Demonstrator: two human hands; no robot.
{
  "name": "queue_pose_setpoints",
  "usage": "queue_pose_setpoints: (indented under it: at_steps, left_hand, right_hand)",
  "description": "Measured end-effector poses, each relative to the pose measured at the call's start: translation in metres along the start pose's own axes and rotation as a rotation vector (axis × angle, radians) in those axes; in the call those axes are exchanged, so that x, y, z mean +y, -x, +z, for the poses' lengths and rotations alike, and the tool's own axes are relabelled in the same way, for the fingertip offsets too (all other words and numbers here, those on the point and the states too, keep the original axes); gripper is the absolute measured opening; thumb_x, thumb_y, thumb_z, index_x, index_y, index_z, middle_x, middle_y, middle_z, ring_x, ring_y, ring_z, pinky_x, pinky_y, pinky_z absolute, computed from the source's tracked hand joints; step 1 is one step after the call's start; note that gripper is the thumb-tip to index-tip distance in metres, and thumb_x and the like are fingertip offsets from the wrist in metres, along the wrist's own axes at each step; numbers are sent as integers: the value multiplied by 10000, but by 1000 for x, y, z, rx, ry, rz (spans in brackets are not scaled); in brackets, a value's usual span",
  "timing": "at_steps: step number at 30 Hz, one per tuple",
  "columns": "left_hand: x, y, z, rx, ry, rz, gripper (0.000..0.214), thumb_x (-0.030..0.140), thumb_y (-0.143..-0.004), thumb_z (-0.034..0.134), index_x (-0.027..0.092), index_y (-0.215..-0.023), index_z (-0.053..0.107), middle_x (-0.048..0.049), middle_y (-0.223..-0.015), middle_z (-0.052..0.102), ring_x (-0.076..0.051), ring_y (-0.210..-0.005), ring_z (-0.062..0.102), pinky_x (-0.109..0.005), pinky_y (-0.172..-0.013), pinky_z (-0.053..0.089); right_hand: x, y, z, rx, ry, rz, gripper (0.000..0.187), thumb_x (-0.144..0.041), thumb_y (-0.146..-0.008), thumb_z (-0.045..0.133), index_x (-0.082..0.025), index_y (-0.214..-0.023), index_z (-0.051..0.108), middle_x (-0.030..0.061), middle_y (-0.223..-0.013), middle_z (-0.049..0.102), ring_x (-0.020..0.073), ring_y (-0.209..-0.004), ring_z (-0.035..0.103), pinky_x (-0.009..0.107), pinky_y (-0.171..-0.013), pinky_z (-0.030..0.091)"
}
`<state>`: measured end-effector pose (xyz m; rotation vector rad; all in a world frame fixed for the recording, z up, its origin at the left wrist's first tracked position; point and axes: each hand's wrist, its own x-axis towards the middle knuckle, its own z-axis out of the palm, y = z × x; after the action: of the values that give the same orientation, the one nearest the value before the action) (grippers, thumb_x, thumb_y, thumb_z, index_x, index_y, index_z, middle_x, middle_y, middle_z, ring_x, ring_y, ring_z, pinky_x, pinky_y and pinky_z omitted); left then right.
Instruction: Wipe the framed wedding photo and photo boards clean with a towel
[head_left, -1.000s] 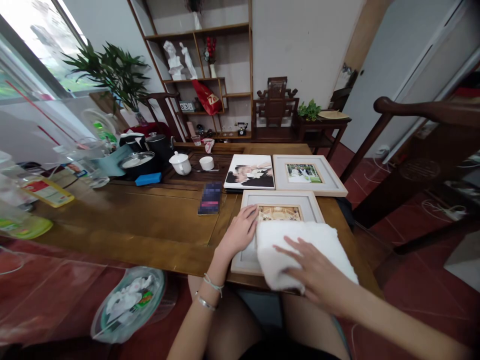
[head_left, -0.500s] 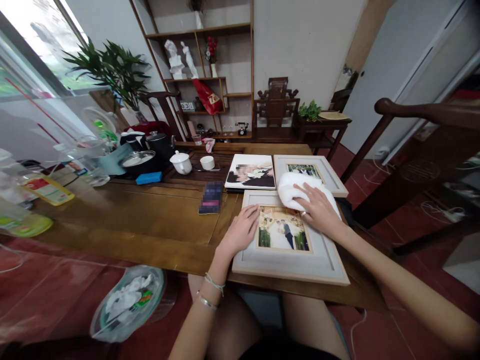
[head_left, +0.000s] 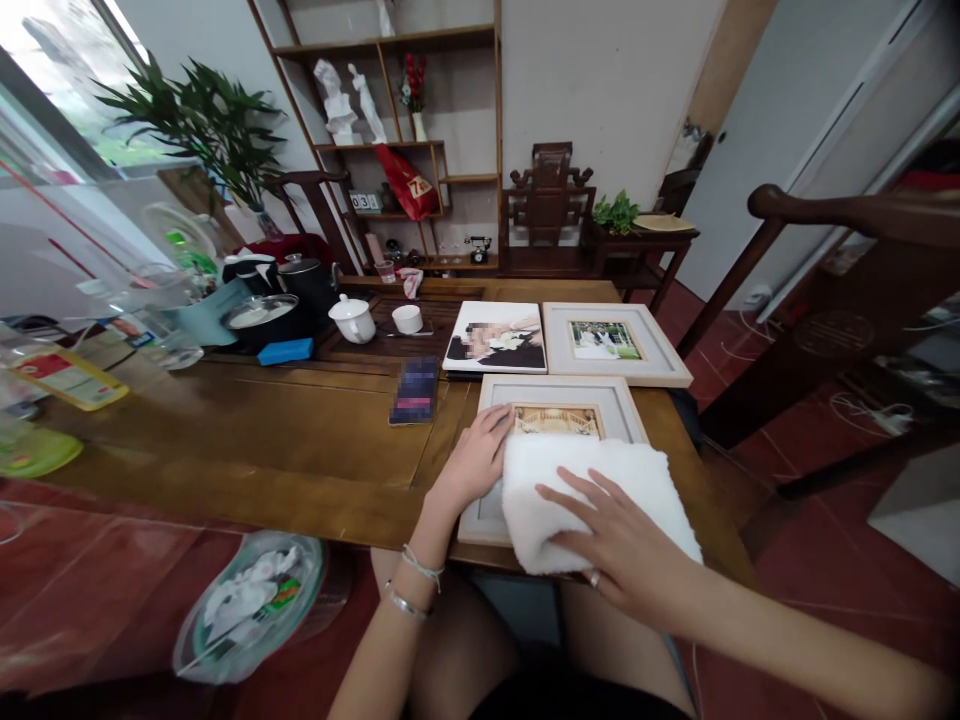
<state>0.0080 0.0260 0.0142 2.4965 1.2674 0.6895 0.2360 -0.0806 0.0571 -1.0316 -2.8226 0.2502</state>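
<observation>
A picture frame (head_left: pixel 555 387) with a pale wooden border and grey mat lies face up at the table's near edge. My left hand (head_left: pixel 474 458) rests on its left side, fingers stretched out over the mat. A folded white towel (head_left: pixel 637 475) covers the lower right of the frame and most of its photo. My right hand (head_left: pixel 611 540) presses on the towel from above, fingers spread, thumb tucked against a fold. Behind lie a second frame (head_left: pixel 660 345) with an outdoor photo and a white-edged photo panel (head_left: pixel 495 340).
A phone (head_left: pixel 415 390) lies left of the frames. Farther left are a blue block (head_left: pixel 286 351), a lidded white teapot (head_left: pixel 352 320), a small white cup (head_left: pixel 407 319) and a dark pot (head_left: pixel 262 322). A lined waste bin (head_left: pixel 255 600) stands below the table. A wooden chair (head_left: pixel 810 320) is at right.
My right hand has drawn the towel from the frame's upper right corner down toward me, over the photo. The second frame's photo is now uncovered. My left hand stays on the frame's left side.
</observation>
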Motion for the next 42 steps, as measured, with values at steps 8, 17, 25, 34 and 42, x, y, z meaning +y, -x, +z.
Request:
queue_pose_setpoints:
  at_steps: [8, 17, 25, 34, 42]
  left_hand:
    - [-3, 1, 4, 36, -8, 7, 410, 247, -957, 340, 202, -1351, 444, -108, -1417, 454, -233, -1349, 365, -470, -1088, 383]
    - [2, 0, 1, 14, -21, -24, 408, 246, -958, 339, 183, -1346, 450, -110, -1425, 447, -231, -1353, 358, -460, -1090, 379]
    - [1, -1, 1, 3, -15, -18, 410, 251, -958, 342, 178, -1348, 447, -111, -1417, 458, -229, -1349, 362, -460, -1091, 381]
    - [-2, 1, 3, 33, -6, -2, 407, 253, -957, 346, 199, -1347, 449, -111, -1414, 459, -233, -1348, 366, -469, -1089, 380]
    - [1, 0, 1, 16, -21, -4, 394, 253, -957, 345, 179, -1326, 464, -121, -1405, 467, -234, -1346, 365, -476, -1082, 388]
  right_hand:
    - [101, -25, -13, 180, 197, 147, 618, -6, -663, 455, -250, -1217, 576, 75, -1460, 413, 347, -1388, 233, 717, -1048, 106]
    - [121, -44, -17, 137, 45, 213, 630, -21, -756, 386, -220, -1348, 466, 133, -1470, 376, 331, -1419, 105, 676, -1061, 173]
    - [19, 6, -6, -3, -76, 125, 733, 5, -629, 430, -246, -1314, 491, 122, -1451, 411, 306, -1417, 137, 619, -1066, 256]
    - [46, -3, 8, 277, 162, 208, 588, -34, -694, 474, -234, -1238, 573, 121, -1397, 486, 318, -1326, 371, 564, -1027, 347]
    - [144, -40, -20, 423, 270, 277, 491, -58, -759, 420, -146, -1209, 596, 159, -1272, 577, 306, -1227, 484, 472, -970, 432]
